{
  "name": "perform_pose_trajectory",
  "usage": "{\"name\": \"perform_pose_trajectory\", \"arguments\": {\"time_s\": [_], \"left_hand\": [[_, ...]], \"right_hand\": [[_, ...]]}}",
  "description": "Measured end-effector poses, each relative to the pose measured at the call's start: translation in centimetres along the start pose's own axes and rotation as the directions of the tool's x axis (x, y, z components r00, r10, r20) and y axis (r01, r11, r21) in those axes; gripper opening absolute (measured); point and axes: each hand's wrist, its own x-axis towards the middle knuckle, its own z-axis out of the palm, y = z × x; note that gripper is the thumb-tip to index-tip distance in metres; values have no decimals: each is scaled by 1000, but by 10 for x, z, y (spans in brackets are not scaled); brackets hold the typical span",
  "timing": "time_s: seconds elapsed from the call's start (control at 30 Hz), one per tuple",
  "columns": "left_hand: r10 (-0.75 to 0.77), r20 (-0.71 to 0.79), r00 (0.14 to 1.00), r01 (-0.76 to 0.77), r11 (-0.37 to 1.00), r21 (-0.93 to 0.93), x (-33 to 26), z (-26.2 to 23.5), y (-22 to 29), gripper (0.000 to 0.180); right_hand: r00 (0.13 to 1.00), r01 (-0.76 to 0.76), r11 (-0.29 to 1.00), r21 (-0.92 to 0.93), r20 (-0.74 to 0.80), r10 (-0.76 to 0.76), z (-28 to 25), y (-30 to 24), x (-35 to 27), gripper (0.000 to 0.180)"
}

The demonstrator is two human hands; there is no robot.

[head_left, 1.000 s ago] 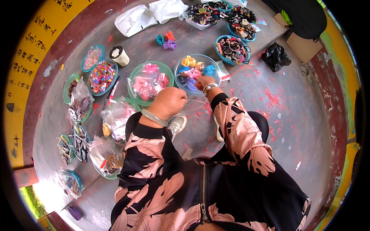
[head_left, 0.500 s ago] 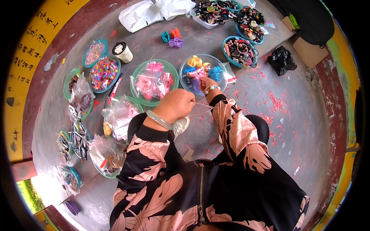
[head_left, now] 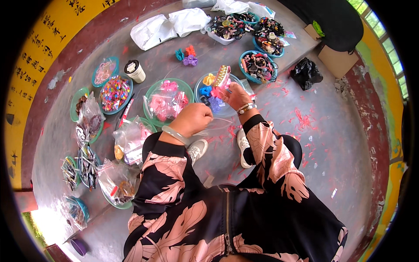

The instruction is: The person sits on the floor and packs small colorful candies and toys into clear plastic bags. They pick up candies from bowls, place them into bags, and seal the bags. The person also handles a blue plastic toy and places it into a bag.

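My right hand (head_left: pixel 235 95) holds up a striped hair claw clip (head_left: pixel 221 77) over a teal bowl (head_left: pixel 199 85) of blue, yellow and pink clips. My left hand (head_left: pixel 195 118) is closed in a fist just below, pinching a clear thin plastic bag (head_left: pixel 218 124) that stretches toward the right hand. A jade bangle sits on the left wrist and bead bracelets on the right. To the left of the hands stands a green bowl (head_left: pixel 150 94) with bagged pink clips.
Several teal and green bowls of hair accessories ring the concrete floor, with a colourful one (head_left: pixel 115 92) at left. Also there: a white cup (head_left: pixel 134 71), white bags (head_left: pixel 168 24), a black bag (head_left: pixel 306 73), a cardboard box (head_left: pixel 336 61), loose clips (head_left: pixel 186 54). Pink scraps litter the right side.
My right hand has lifted out of the bowl, raising the striped claw clip. My left hand stayed closed near the plastic bag.
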Motion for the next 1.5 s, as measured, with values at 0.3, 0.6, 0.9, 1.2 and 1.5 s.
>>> {"name": "perform_pose_trajectory", "arguments": {"time_s": [0.3, 0.6, 0.9, 1.2, 1.5], "left_hand": [[25, -147, 989, -75, 936, -345, 8, 0, 18, 11], [97, -226, 969, -195, 864, -463, 11, 0, 24, 11], [353, -414, 839, -392, 920, -10, 14, -1, 37, 18], [450, -427, 785, -460, 884, 86, 12, 3, 43, 23], [449, -439, 778, -440, 889, 128, 12, 1, 48, 22]], "right_hand": [[944, 132, 972, -194, 324, -64, 51, -81, -51, 4], [790, 613, 341, -713, 557, -257, 88, -65, -96, 58], [720, 686, 118, -718, 645, -257, 104, -68, -105, 62], [565, 708, -359, -609, 792, -231, 101, -80, -111, 60], [701, 646, -195, -738, 675, -230, 100, -77, -112, 59]]}}
